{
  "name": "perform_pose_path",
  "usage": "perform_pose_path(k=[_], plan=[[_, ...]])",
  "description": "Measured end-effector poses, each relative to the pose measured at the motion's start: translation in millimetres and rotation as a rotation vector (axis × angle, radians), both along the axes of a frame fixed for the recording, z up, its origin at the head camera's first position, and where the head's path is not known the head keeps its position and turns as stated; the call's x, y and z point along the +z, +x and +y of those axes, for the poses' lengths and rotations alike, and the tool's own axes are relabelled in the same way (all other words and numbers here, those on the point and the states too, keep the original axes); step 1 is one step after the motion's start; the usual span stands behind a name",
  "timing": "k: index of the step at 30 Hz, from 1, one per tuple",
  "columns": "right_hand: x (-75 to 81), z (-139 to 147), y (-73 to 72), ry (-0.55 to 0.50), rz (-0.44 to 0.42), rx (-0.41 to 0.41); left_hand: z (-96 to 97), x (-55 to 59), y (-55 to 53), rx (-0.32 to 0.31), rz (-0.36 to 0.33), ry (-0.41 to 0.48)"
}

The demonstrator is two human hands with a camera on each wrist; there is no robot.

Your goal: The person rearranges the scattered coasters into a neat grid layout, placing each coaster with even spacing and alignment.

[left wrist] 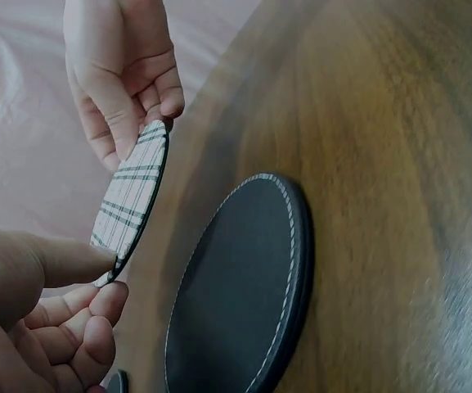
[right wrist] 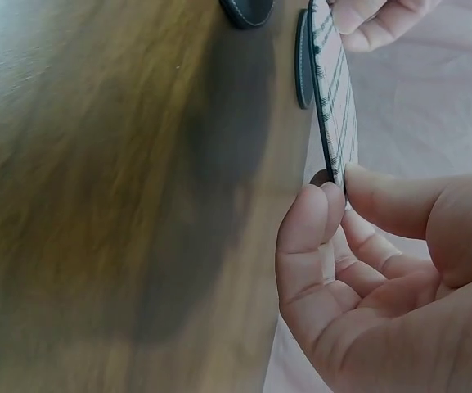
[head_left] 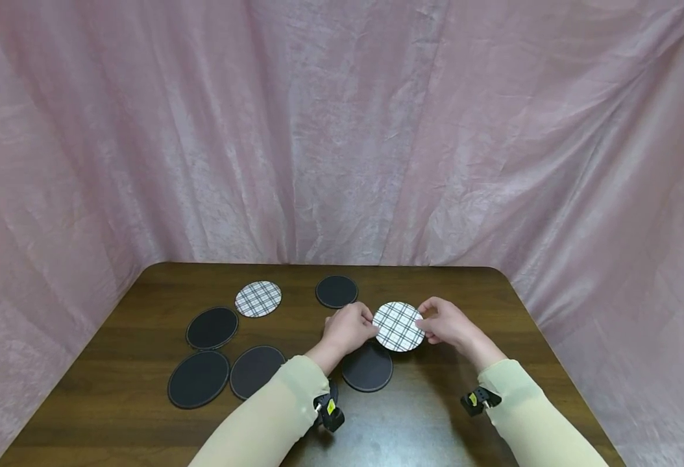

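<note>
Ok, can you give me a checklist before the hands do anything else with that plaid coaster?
1. Left hand pinching the held plaid coaster: ok.
2. Right hand pinching its other side: ok.
3. Held plaid coaster lifted off the table: ok.
4. Every coaster showing plaid: not ok, five dark coasters show plain faces.
5. Underside of the held plaid coaster: cannot tell, it's hidden.

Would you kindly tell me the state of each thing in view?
Held plaid disc: raised off the wooden table, patterned face showing.
Other plaid disc: lying flat, patterned face up.
Five dark discs: lying flat, dark faces up.
Left hand: pinching the held plaid disc's edge.
Right hand: pinching its opposite edge.
Pink curtain: hanging in folds.
</note>
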State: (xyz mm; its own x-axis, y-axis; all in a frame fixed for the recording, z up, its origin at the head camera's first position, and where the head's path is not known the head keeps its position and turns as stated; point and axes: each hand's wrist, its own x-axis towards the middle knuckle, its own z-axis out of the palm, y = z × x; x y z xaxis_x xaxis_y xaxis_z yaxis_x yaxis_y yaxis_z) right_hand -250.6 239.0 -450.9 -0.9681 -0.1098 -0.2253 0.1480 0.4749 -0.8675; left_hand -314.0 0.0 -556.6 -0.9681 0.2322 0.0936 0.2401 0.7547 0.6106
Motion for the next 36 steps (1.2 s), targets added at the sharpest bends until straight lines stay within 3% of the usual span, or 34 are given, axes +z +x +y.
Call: perform_pose_path(k=[4,5,7,11,12,23,36], plan=[[-0.2,7,7.9,0.011,0.002,0.010,4.7,34.8,29.3,-0.022,-0.011,0.036],[-0.4,9,9.8,0.010,0.000,0.010,5.5,37.6,33.4,-0.033,0.010,0.042],[-1.3,12,13.3,0.009,-0.003,0.009,6.9,54.4,47.3,-0.046,0.000,0.047],[-3.6,18,19.9,-0.006,-0.004,0.013,10.2,67.9,62.0,-0.062,-0.009,0.035],[-4.2,20,21.6,-0.010,-0.004,0.015,11.1,75.3,67.9,-0.061,-0.038,0.032],[-10.5,29,40.0,0.017,-0.013,0.016,18.4,74.5,84.6,-0.091,-0.062,0.000],[-17.2,35,57.9,0.057,-0.012,0.021,25.8,66.3,102.0,-0.092,-0.013,-0.062]])
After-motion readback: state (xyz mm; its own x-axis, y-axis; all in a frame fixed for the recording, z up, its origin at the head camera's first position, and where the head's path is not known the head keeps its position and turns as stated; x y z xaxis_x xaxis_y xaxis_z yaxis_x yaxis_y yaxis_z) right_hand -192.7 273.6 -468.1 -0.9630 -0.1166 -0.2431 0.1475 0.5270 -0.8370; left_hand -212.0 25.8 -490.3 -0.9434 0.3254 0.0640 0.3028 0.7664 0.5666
